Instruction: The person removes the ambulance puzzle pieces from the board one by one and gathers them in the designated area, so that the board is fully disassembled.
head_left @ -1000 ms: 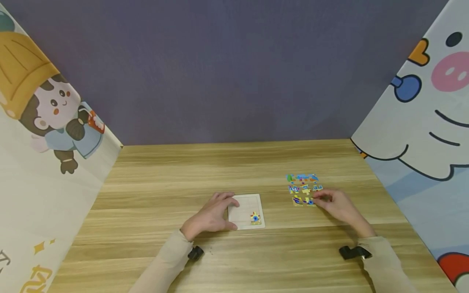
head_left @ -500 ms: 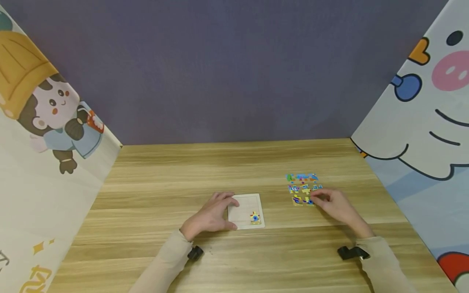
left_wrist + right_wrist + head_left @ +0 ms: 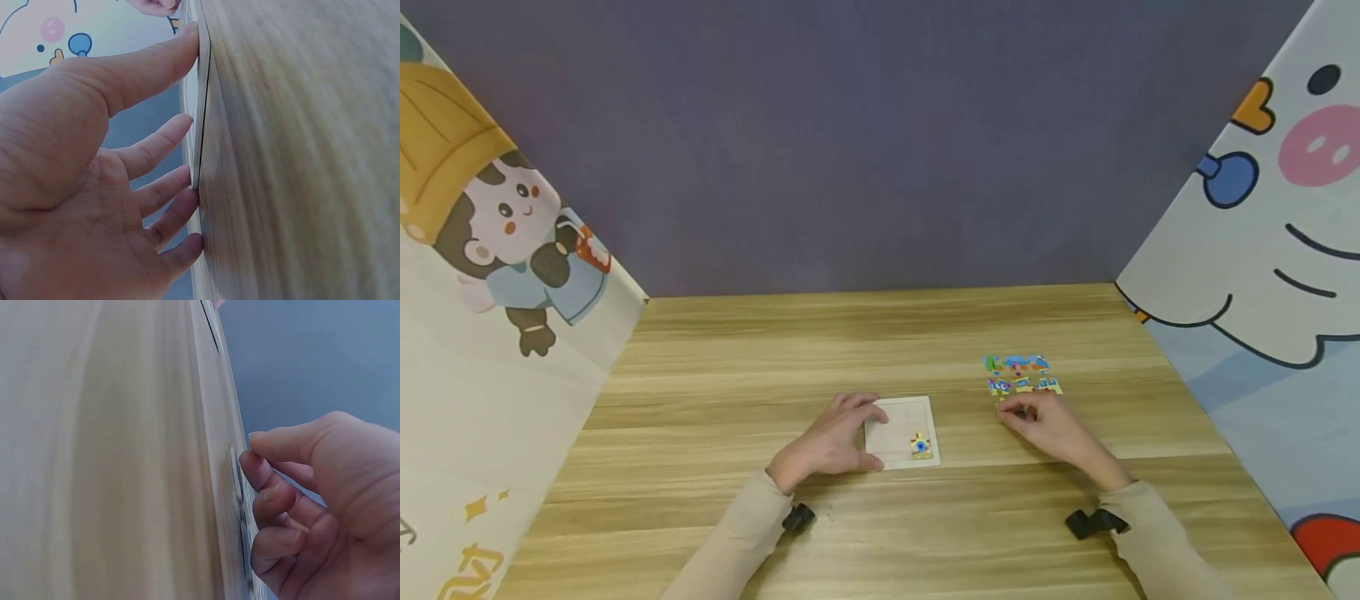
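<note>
My left hand (image 3: 829,437) lies at the left side of a square pale wooden puzzle board (image 3: 897,433). Its thumb is at the near left corner and its spread fingers rest along the far left part. In the board's near right corner sits one puzzle piece (image 3: 921,447), yellow with a blue round. My right hand (image 3: 1047,425) bends its fingers low over the near row of loose puzzle pieces, hiding most of that row. In the right wrist view, thumb and index fingertips meet right beside a thin puzzle piece (image 3: 235,472); I cannot tell whether they pinch it.
Beyond the right hand, several coloured puzzle pieces (image 3: 1017,362) lie in rows on the wooden table (image 3: 737,358). A dark panel (image 3: 880,150) rises behind the table, with cartoon-printed panels (image 3: 1217,250) at the sides. Each wrist wears a black camera (image 3: 797,518).
My right hand has moved left along the near row of pieces, from its right end to its left end. Far right pieces show more fully. The left hand and board have stayed put.
</note>
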A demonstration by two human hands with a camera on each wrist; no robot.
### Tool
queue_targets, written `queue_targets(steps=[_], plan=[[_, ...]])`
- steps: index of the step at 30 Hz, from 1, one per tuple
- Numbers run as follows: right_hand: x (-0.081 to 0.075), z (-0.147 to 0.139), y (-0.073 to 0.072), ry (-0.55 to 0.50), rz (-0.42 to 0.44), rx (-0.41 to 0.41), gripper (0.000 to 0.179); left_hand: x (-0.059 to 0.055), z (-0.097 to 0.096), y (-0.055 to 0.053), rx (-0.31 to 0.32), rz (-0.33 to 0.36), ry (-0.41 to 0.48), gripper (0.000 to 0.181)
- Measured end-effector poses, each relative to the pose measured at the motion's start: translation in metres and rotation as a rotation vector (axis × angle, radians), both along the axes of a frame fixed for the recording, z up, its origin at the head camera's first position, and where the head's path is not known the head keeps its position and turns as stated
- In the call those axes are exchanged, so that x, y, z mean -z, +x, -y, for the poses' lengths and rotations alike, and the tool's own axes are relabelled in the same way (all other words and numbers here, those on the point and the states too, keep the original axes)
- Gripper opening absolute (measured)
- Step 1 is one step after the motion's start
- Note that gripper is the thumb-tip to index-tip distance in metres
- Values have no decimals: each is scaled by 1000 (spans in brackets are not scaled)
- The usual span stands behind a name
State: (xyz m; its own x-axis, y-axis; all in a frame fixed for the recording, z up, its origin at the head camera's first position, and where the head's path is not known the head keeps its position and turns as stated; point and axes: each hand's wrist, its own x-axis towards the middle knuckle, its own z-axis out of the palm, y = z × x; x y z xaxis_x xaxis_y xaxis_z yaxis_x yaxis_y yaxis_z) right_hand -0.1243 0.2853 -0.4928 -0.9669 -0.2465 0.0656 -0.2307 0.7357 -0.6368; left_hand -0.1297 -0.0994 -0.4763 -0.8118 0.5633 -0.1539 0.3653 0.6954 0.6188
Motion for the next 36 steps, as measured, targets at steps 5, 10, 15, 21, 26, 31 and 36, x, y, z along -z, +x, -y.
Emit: queue_targets(steps=[5, 10, 15, 21, 26, 31, 36], plan=[[0, 15, -1, -23, 21, -47, 9, 1, 1, -1, 3, -5, 1, 57], [-1, 32, -1, -40, 52, -89, 8, 2, 0, -1, 4, -11, 0, 57], [1, 45, -1, -49, 41, -131, 7, 2, 0, 0, 6, -11, -1, 57], [2, 59, -2, -53, 50, -176, 9, 2, 0, 0, 3, -8, 4, 57], [3, 72, -3, -50, 58, -212, 10, 1, 1, 0, 1, -6, 3, 57], [3, 84, -2, -70, 50, -246, 10, 0, 1, 0, 3, -8, 0, 57], [4, 93, -3, -79, 62, -270, 10, 1, 0, -1, 7, -10, -3, 57]])
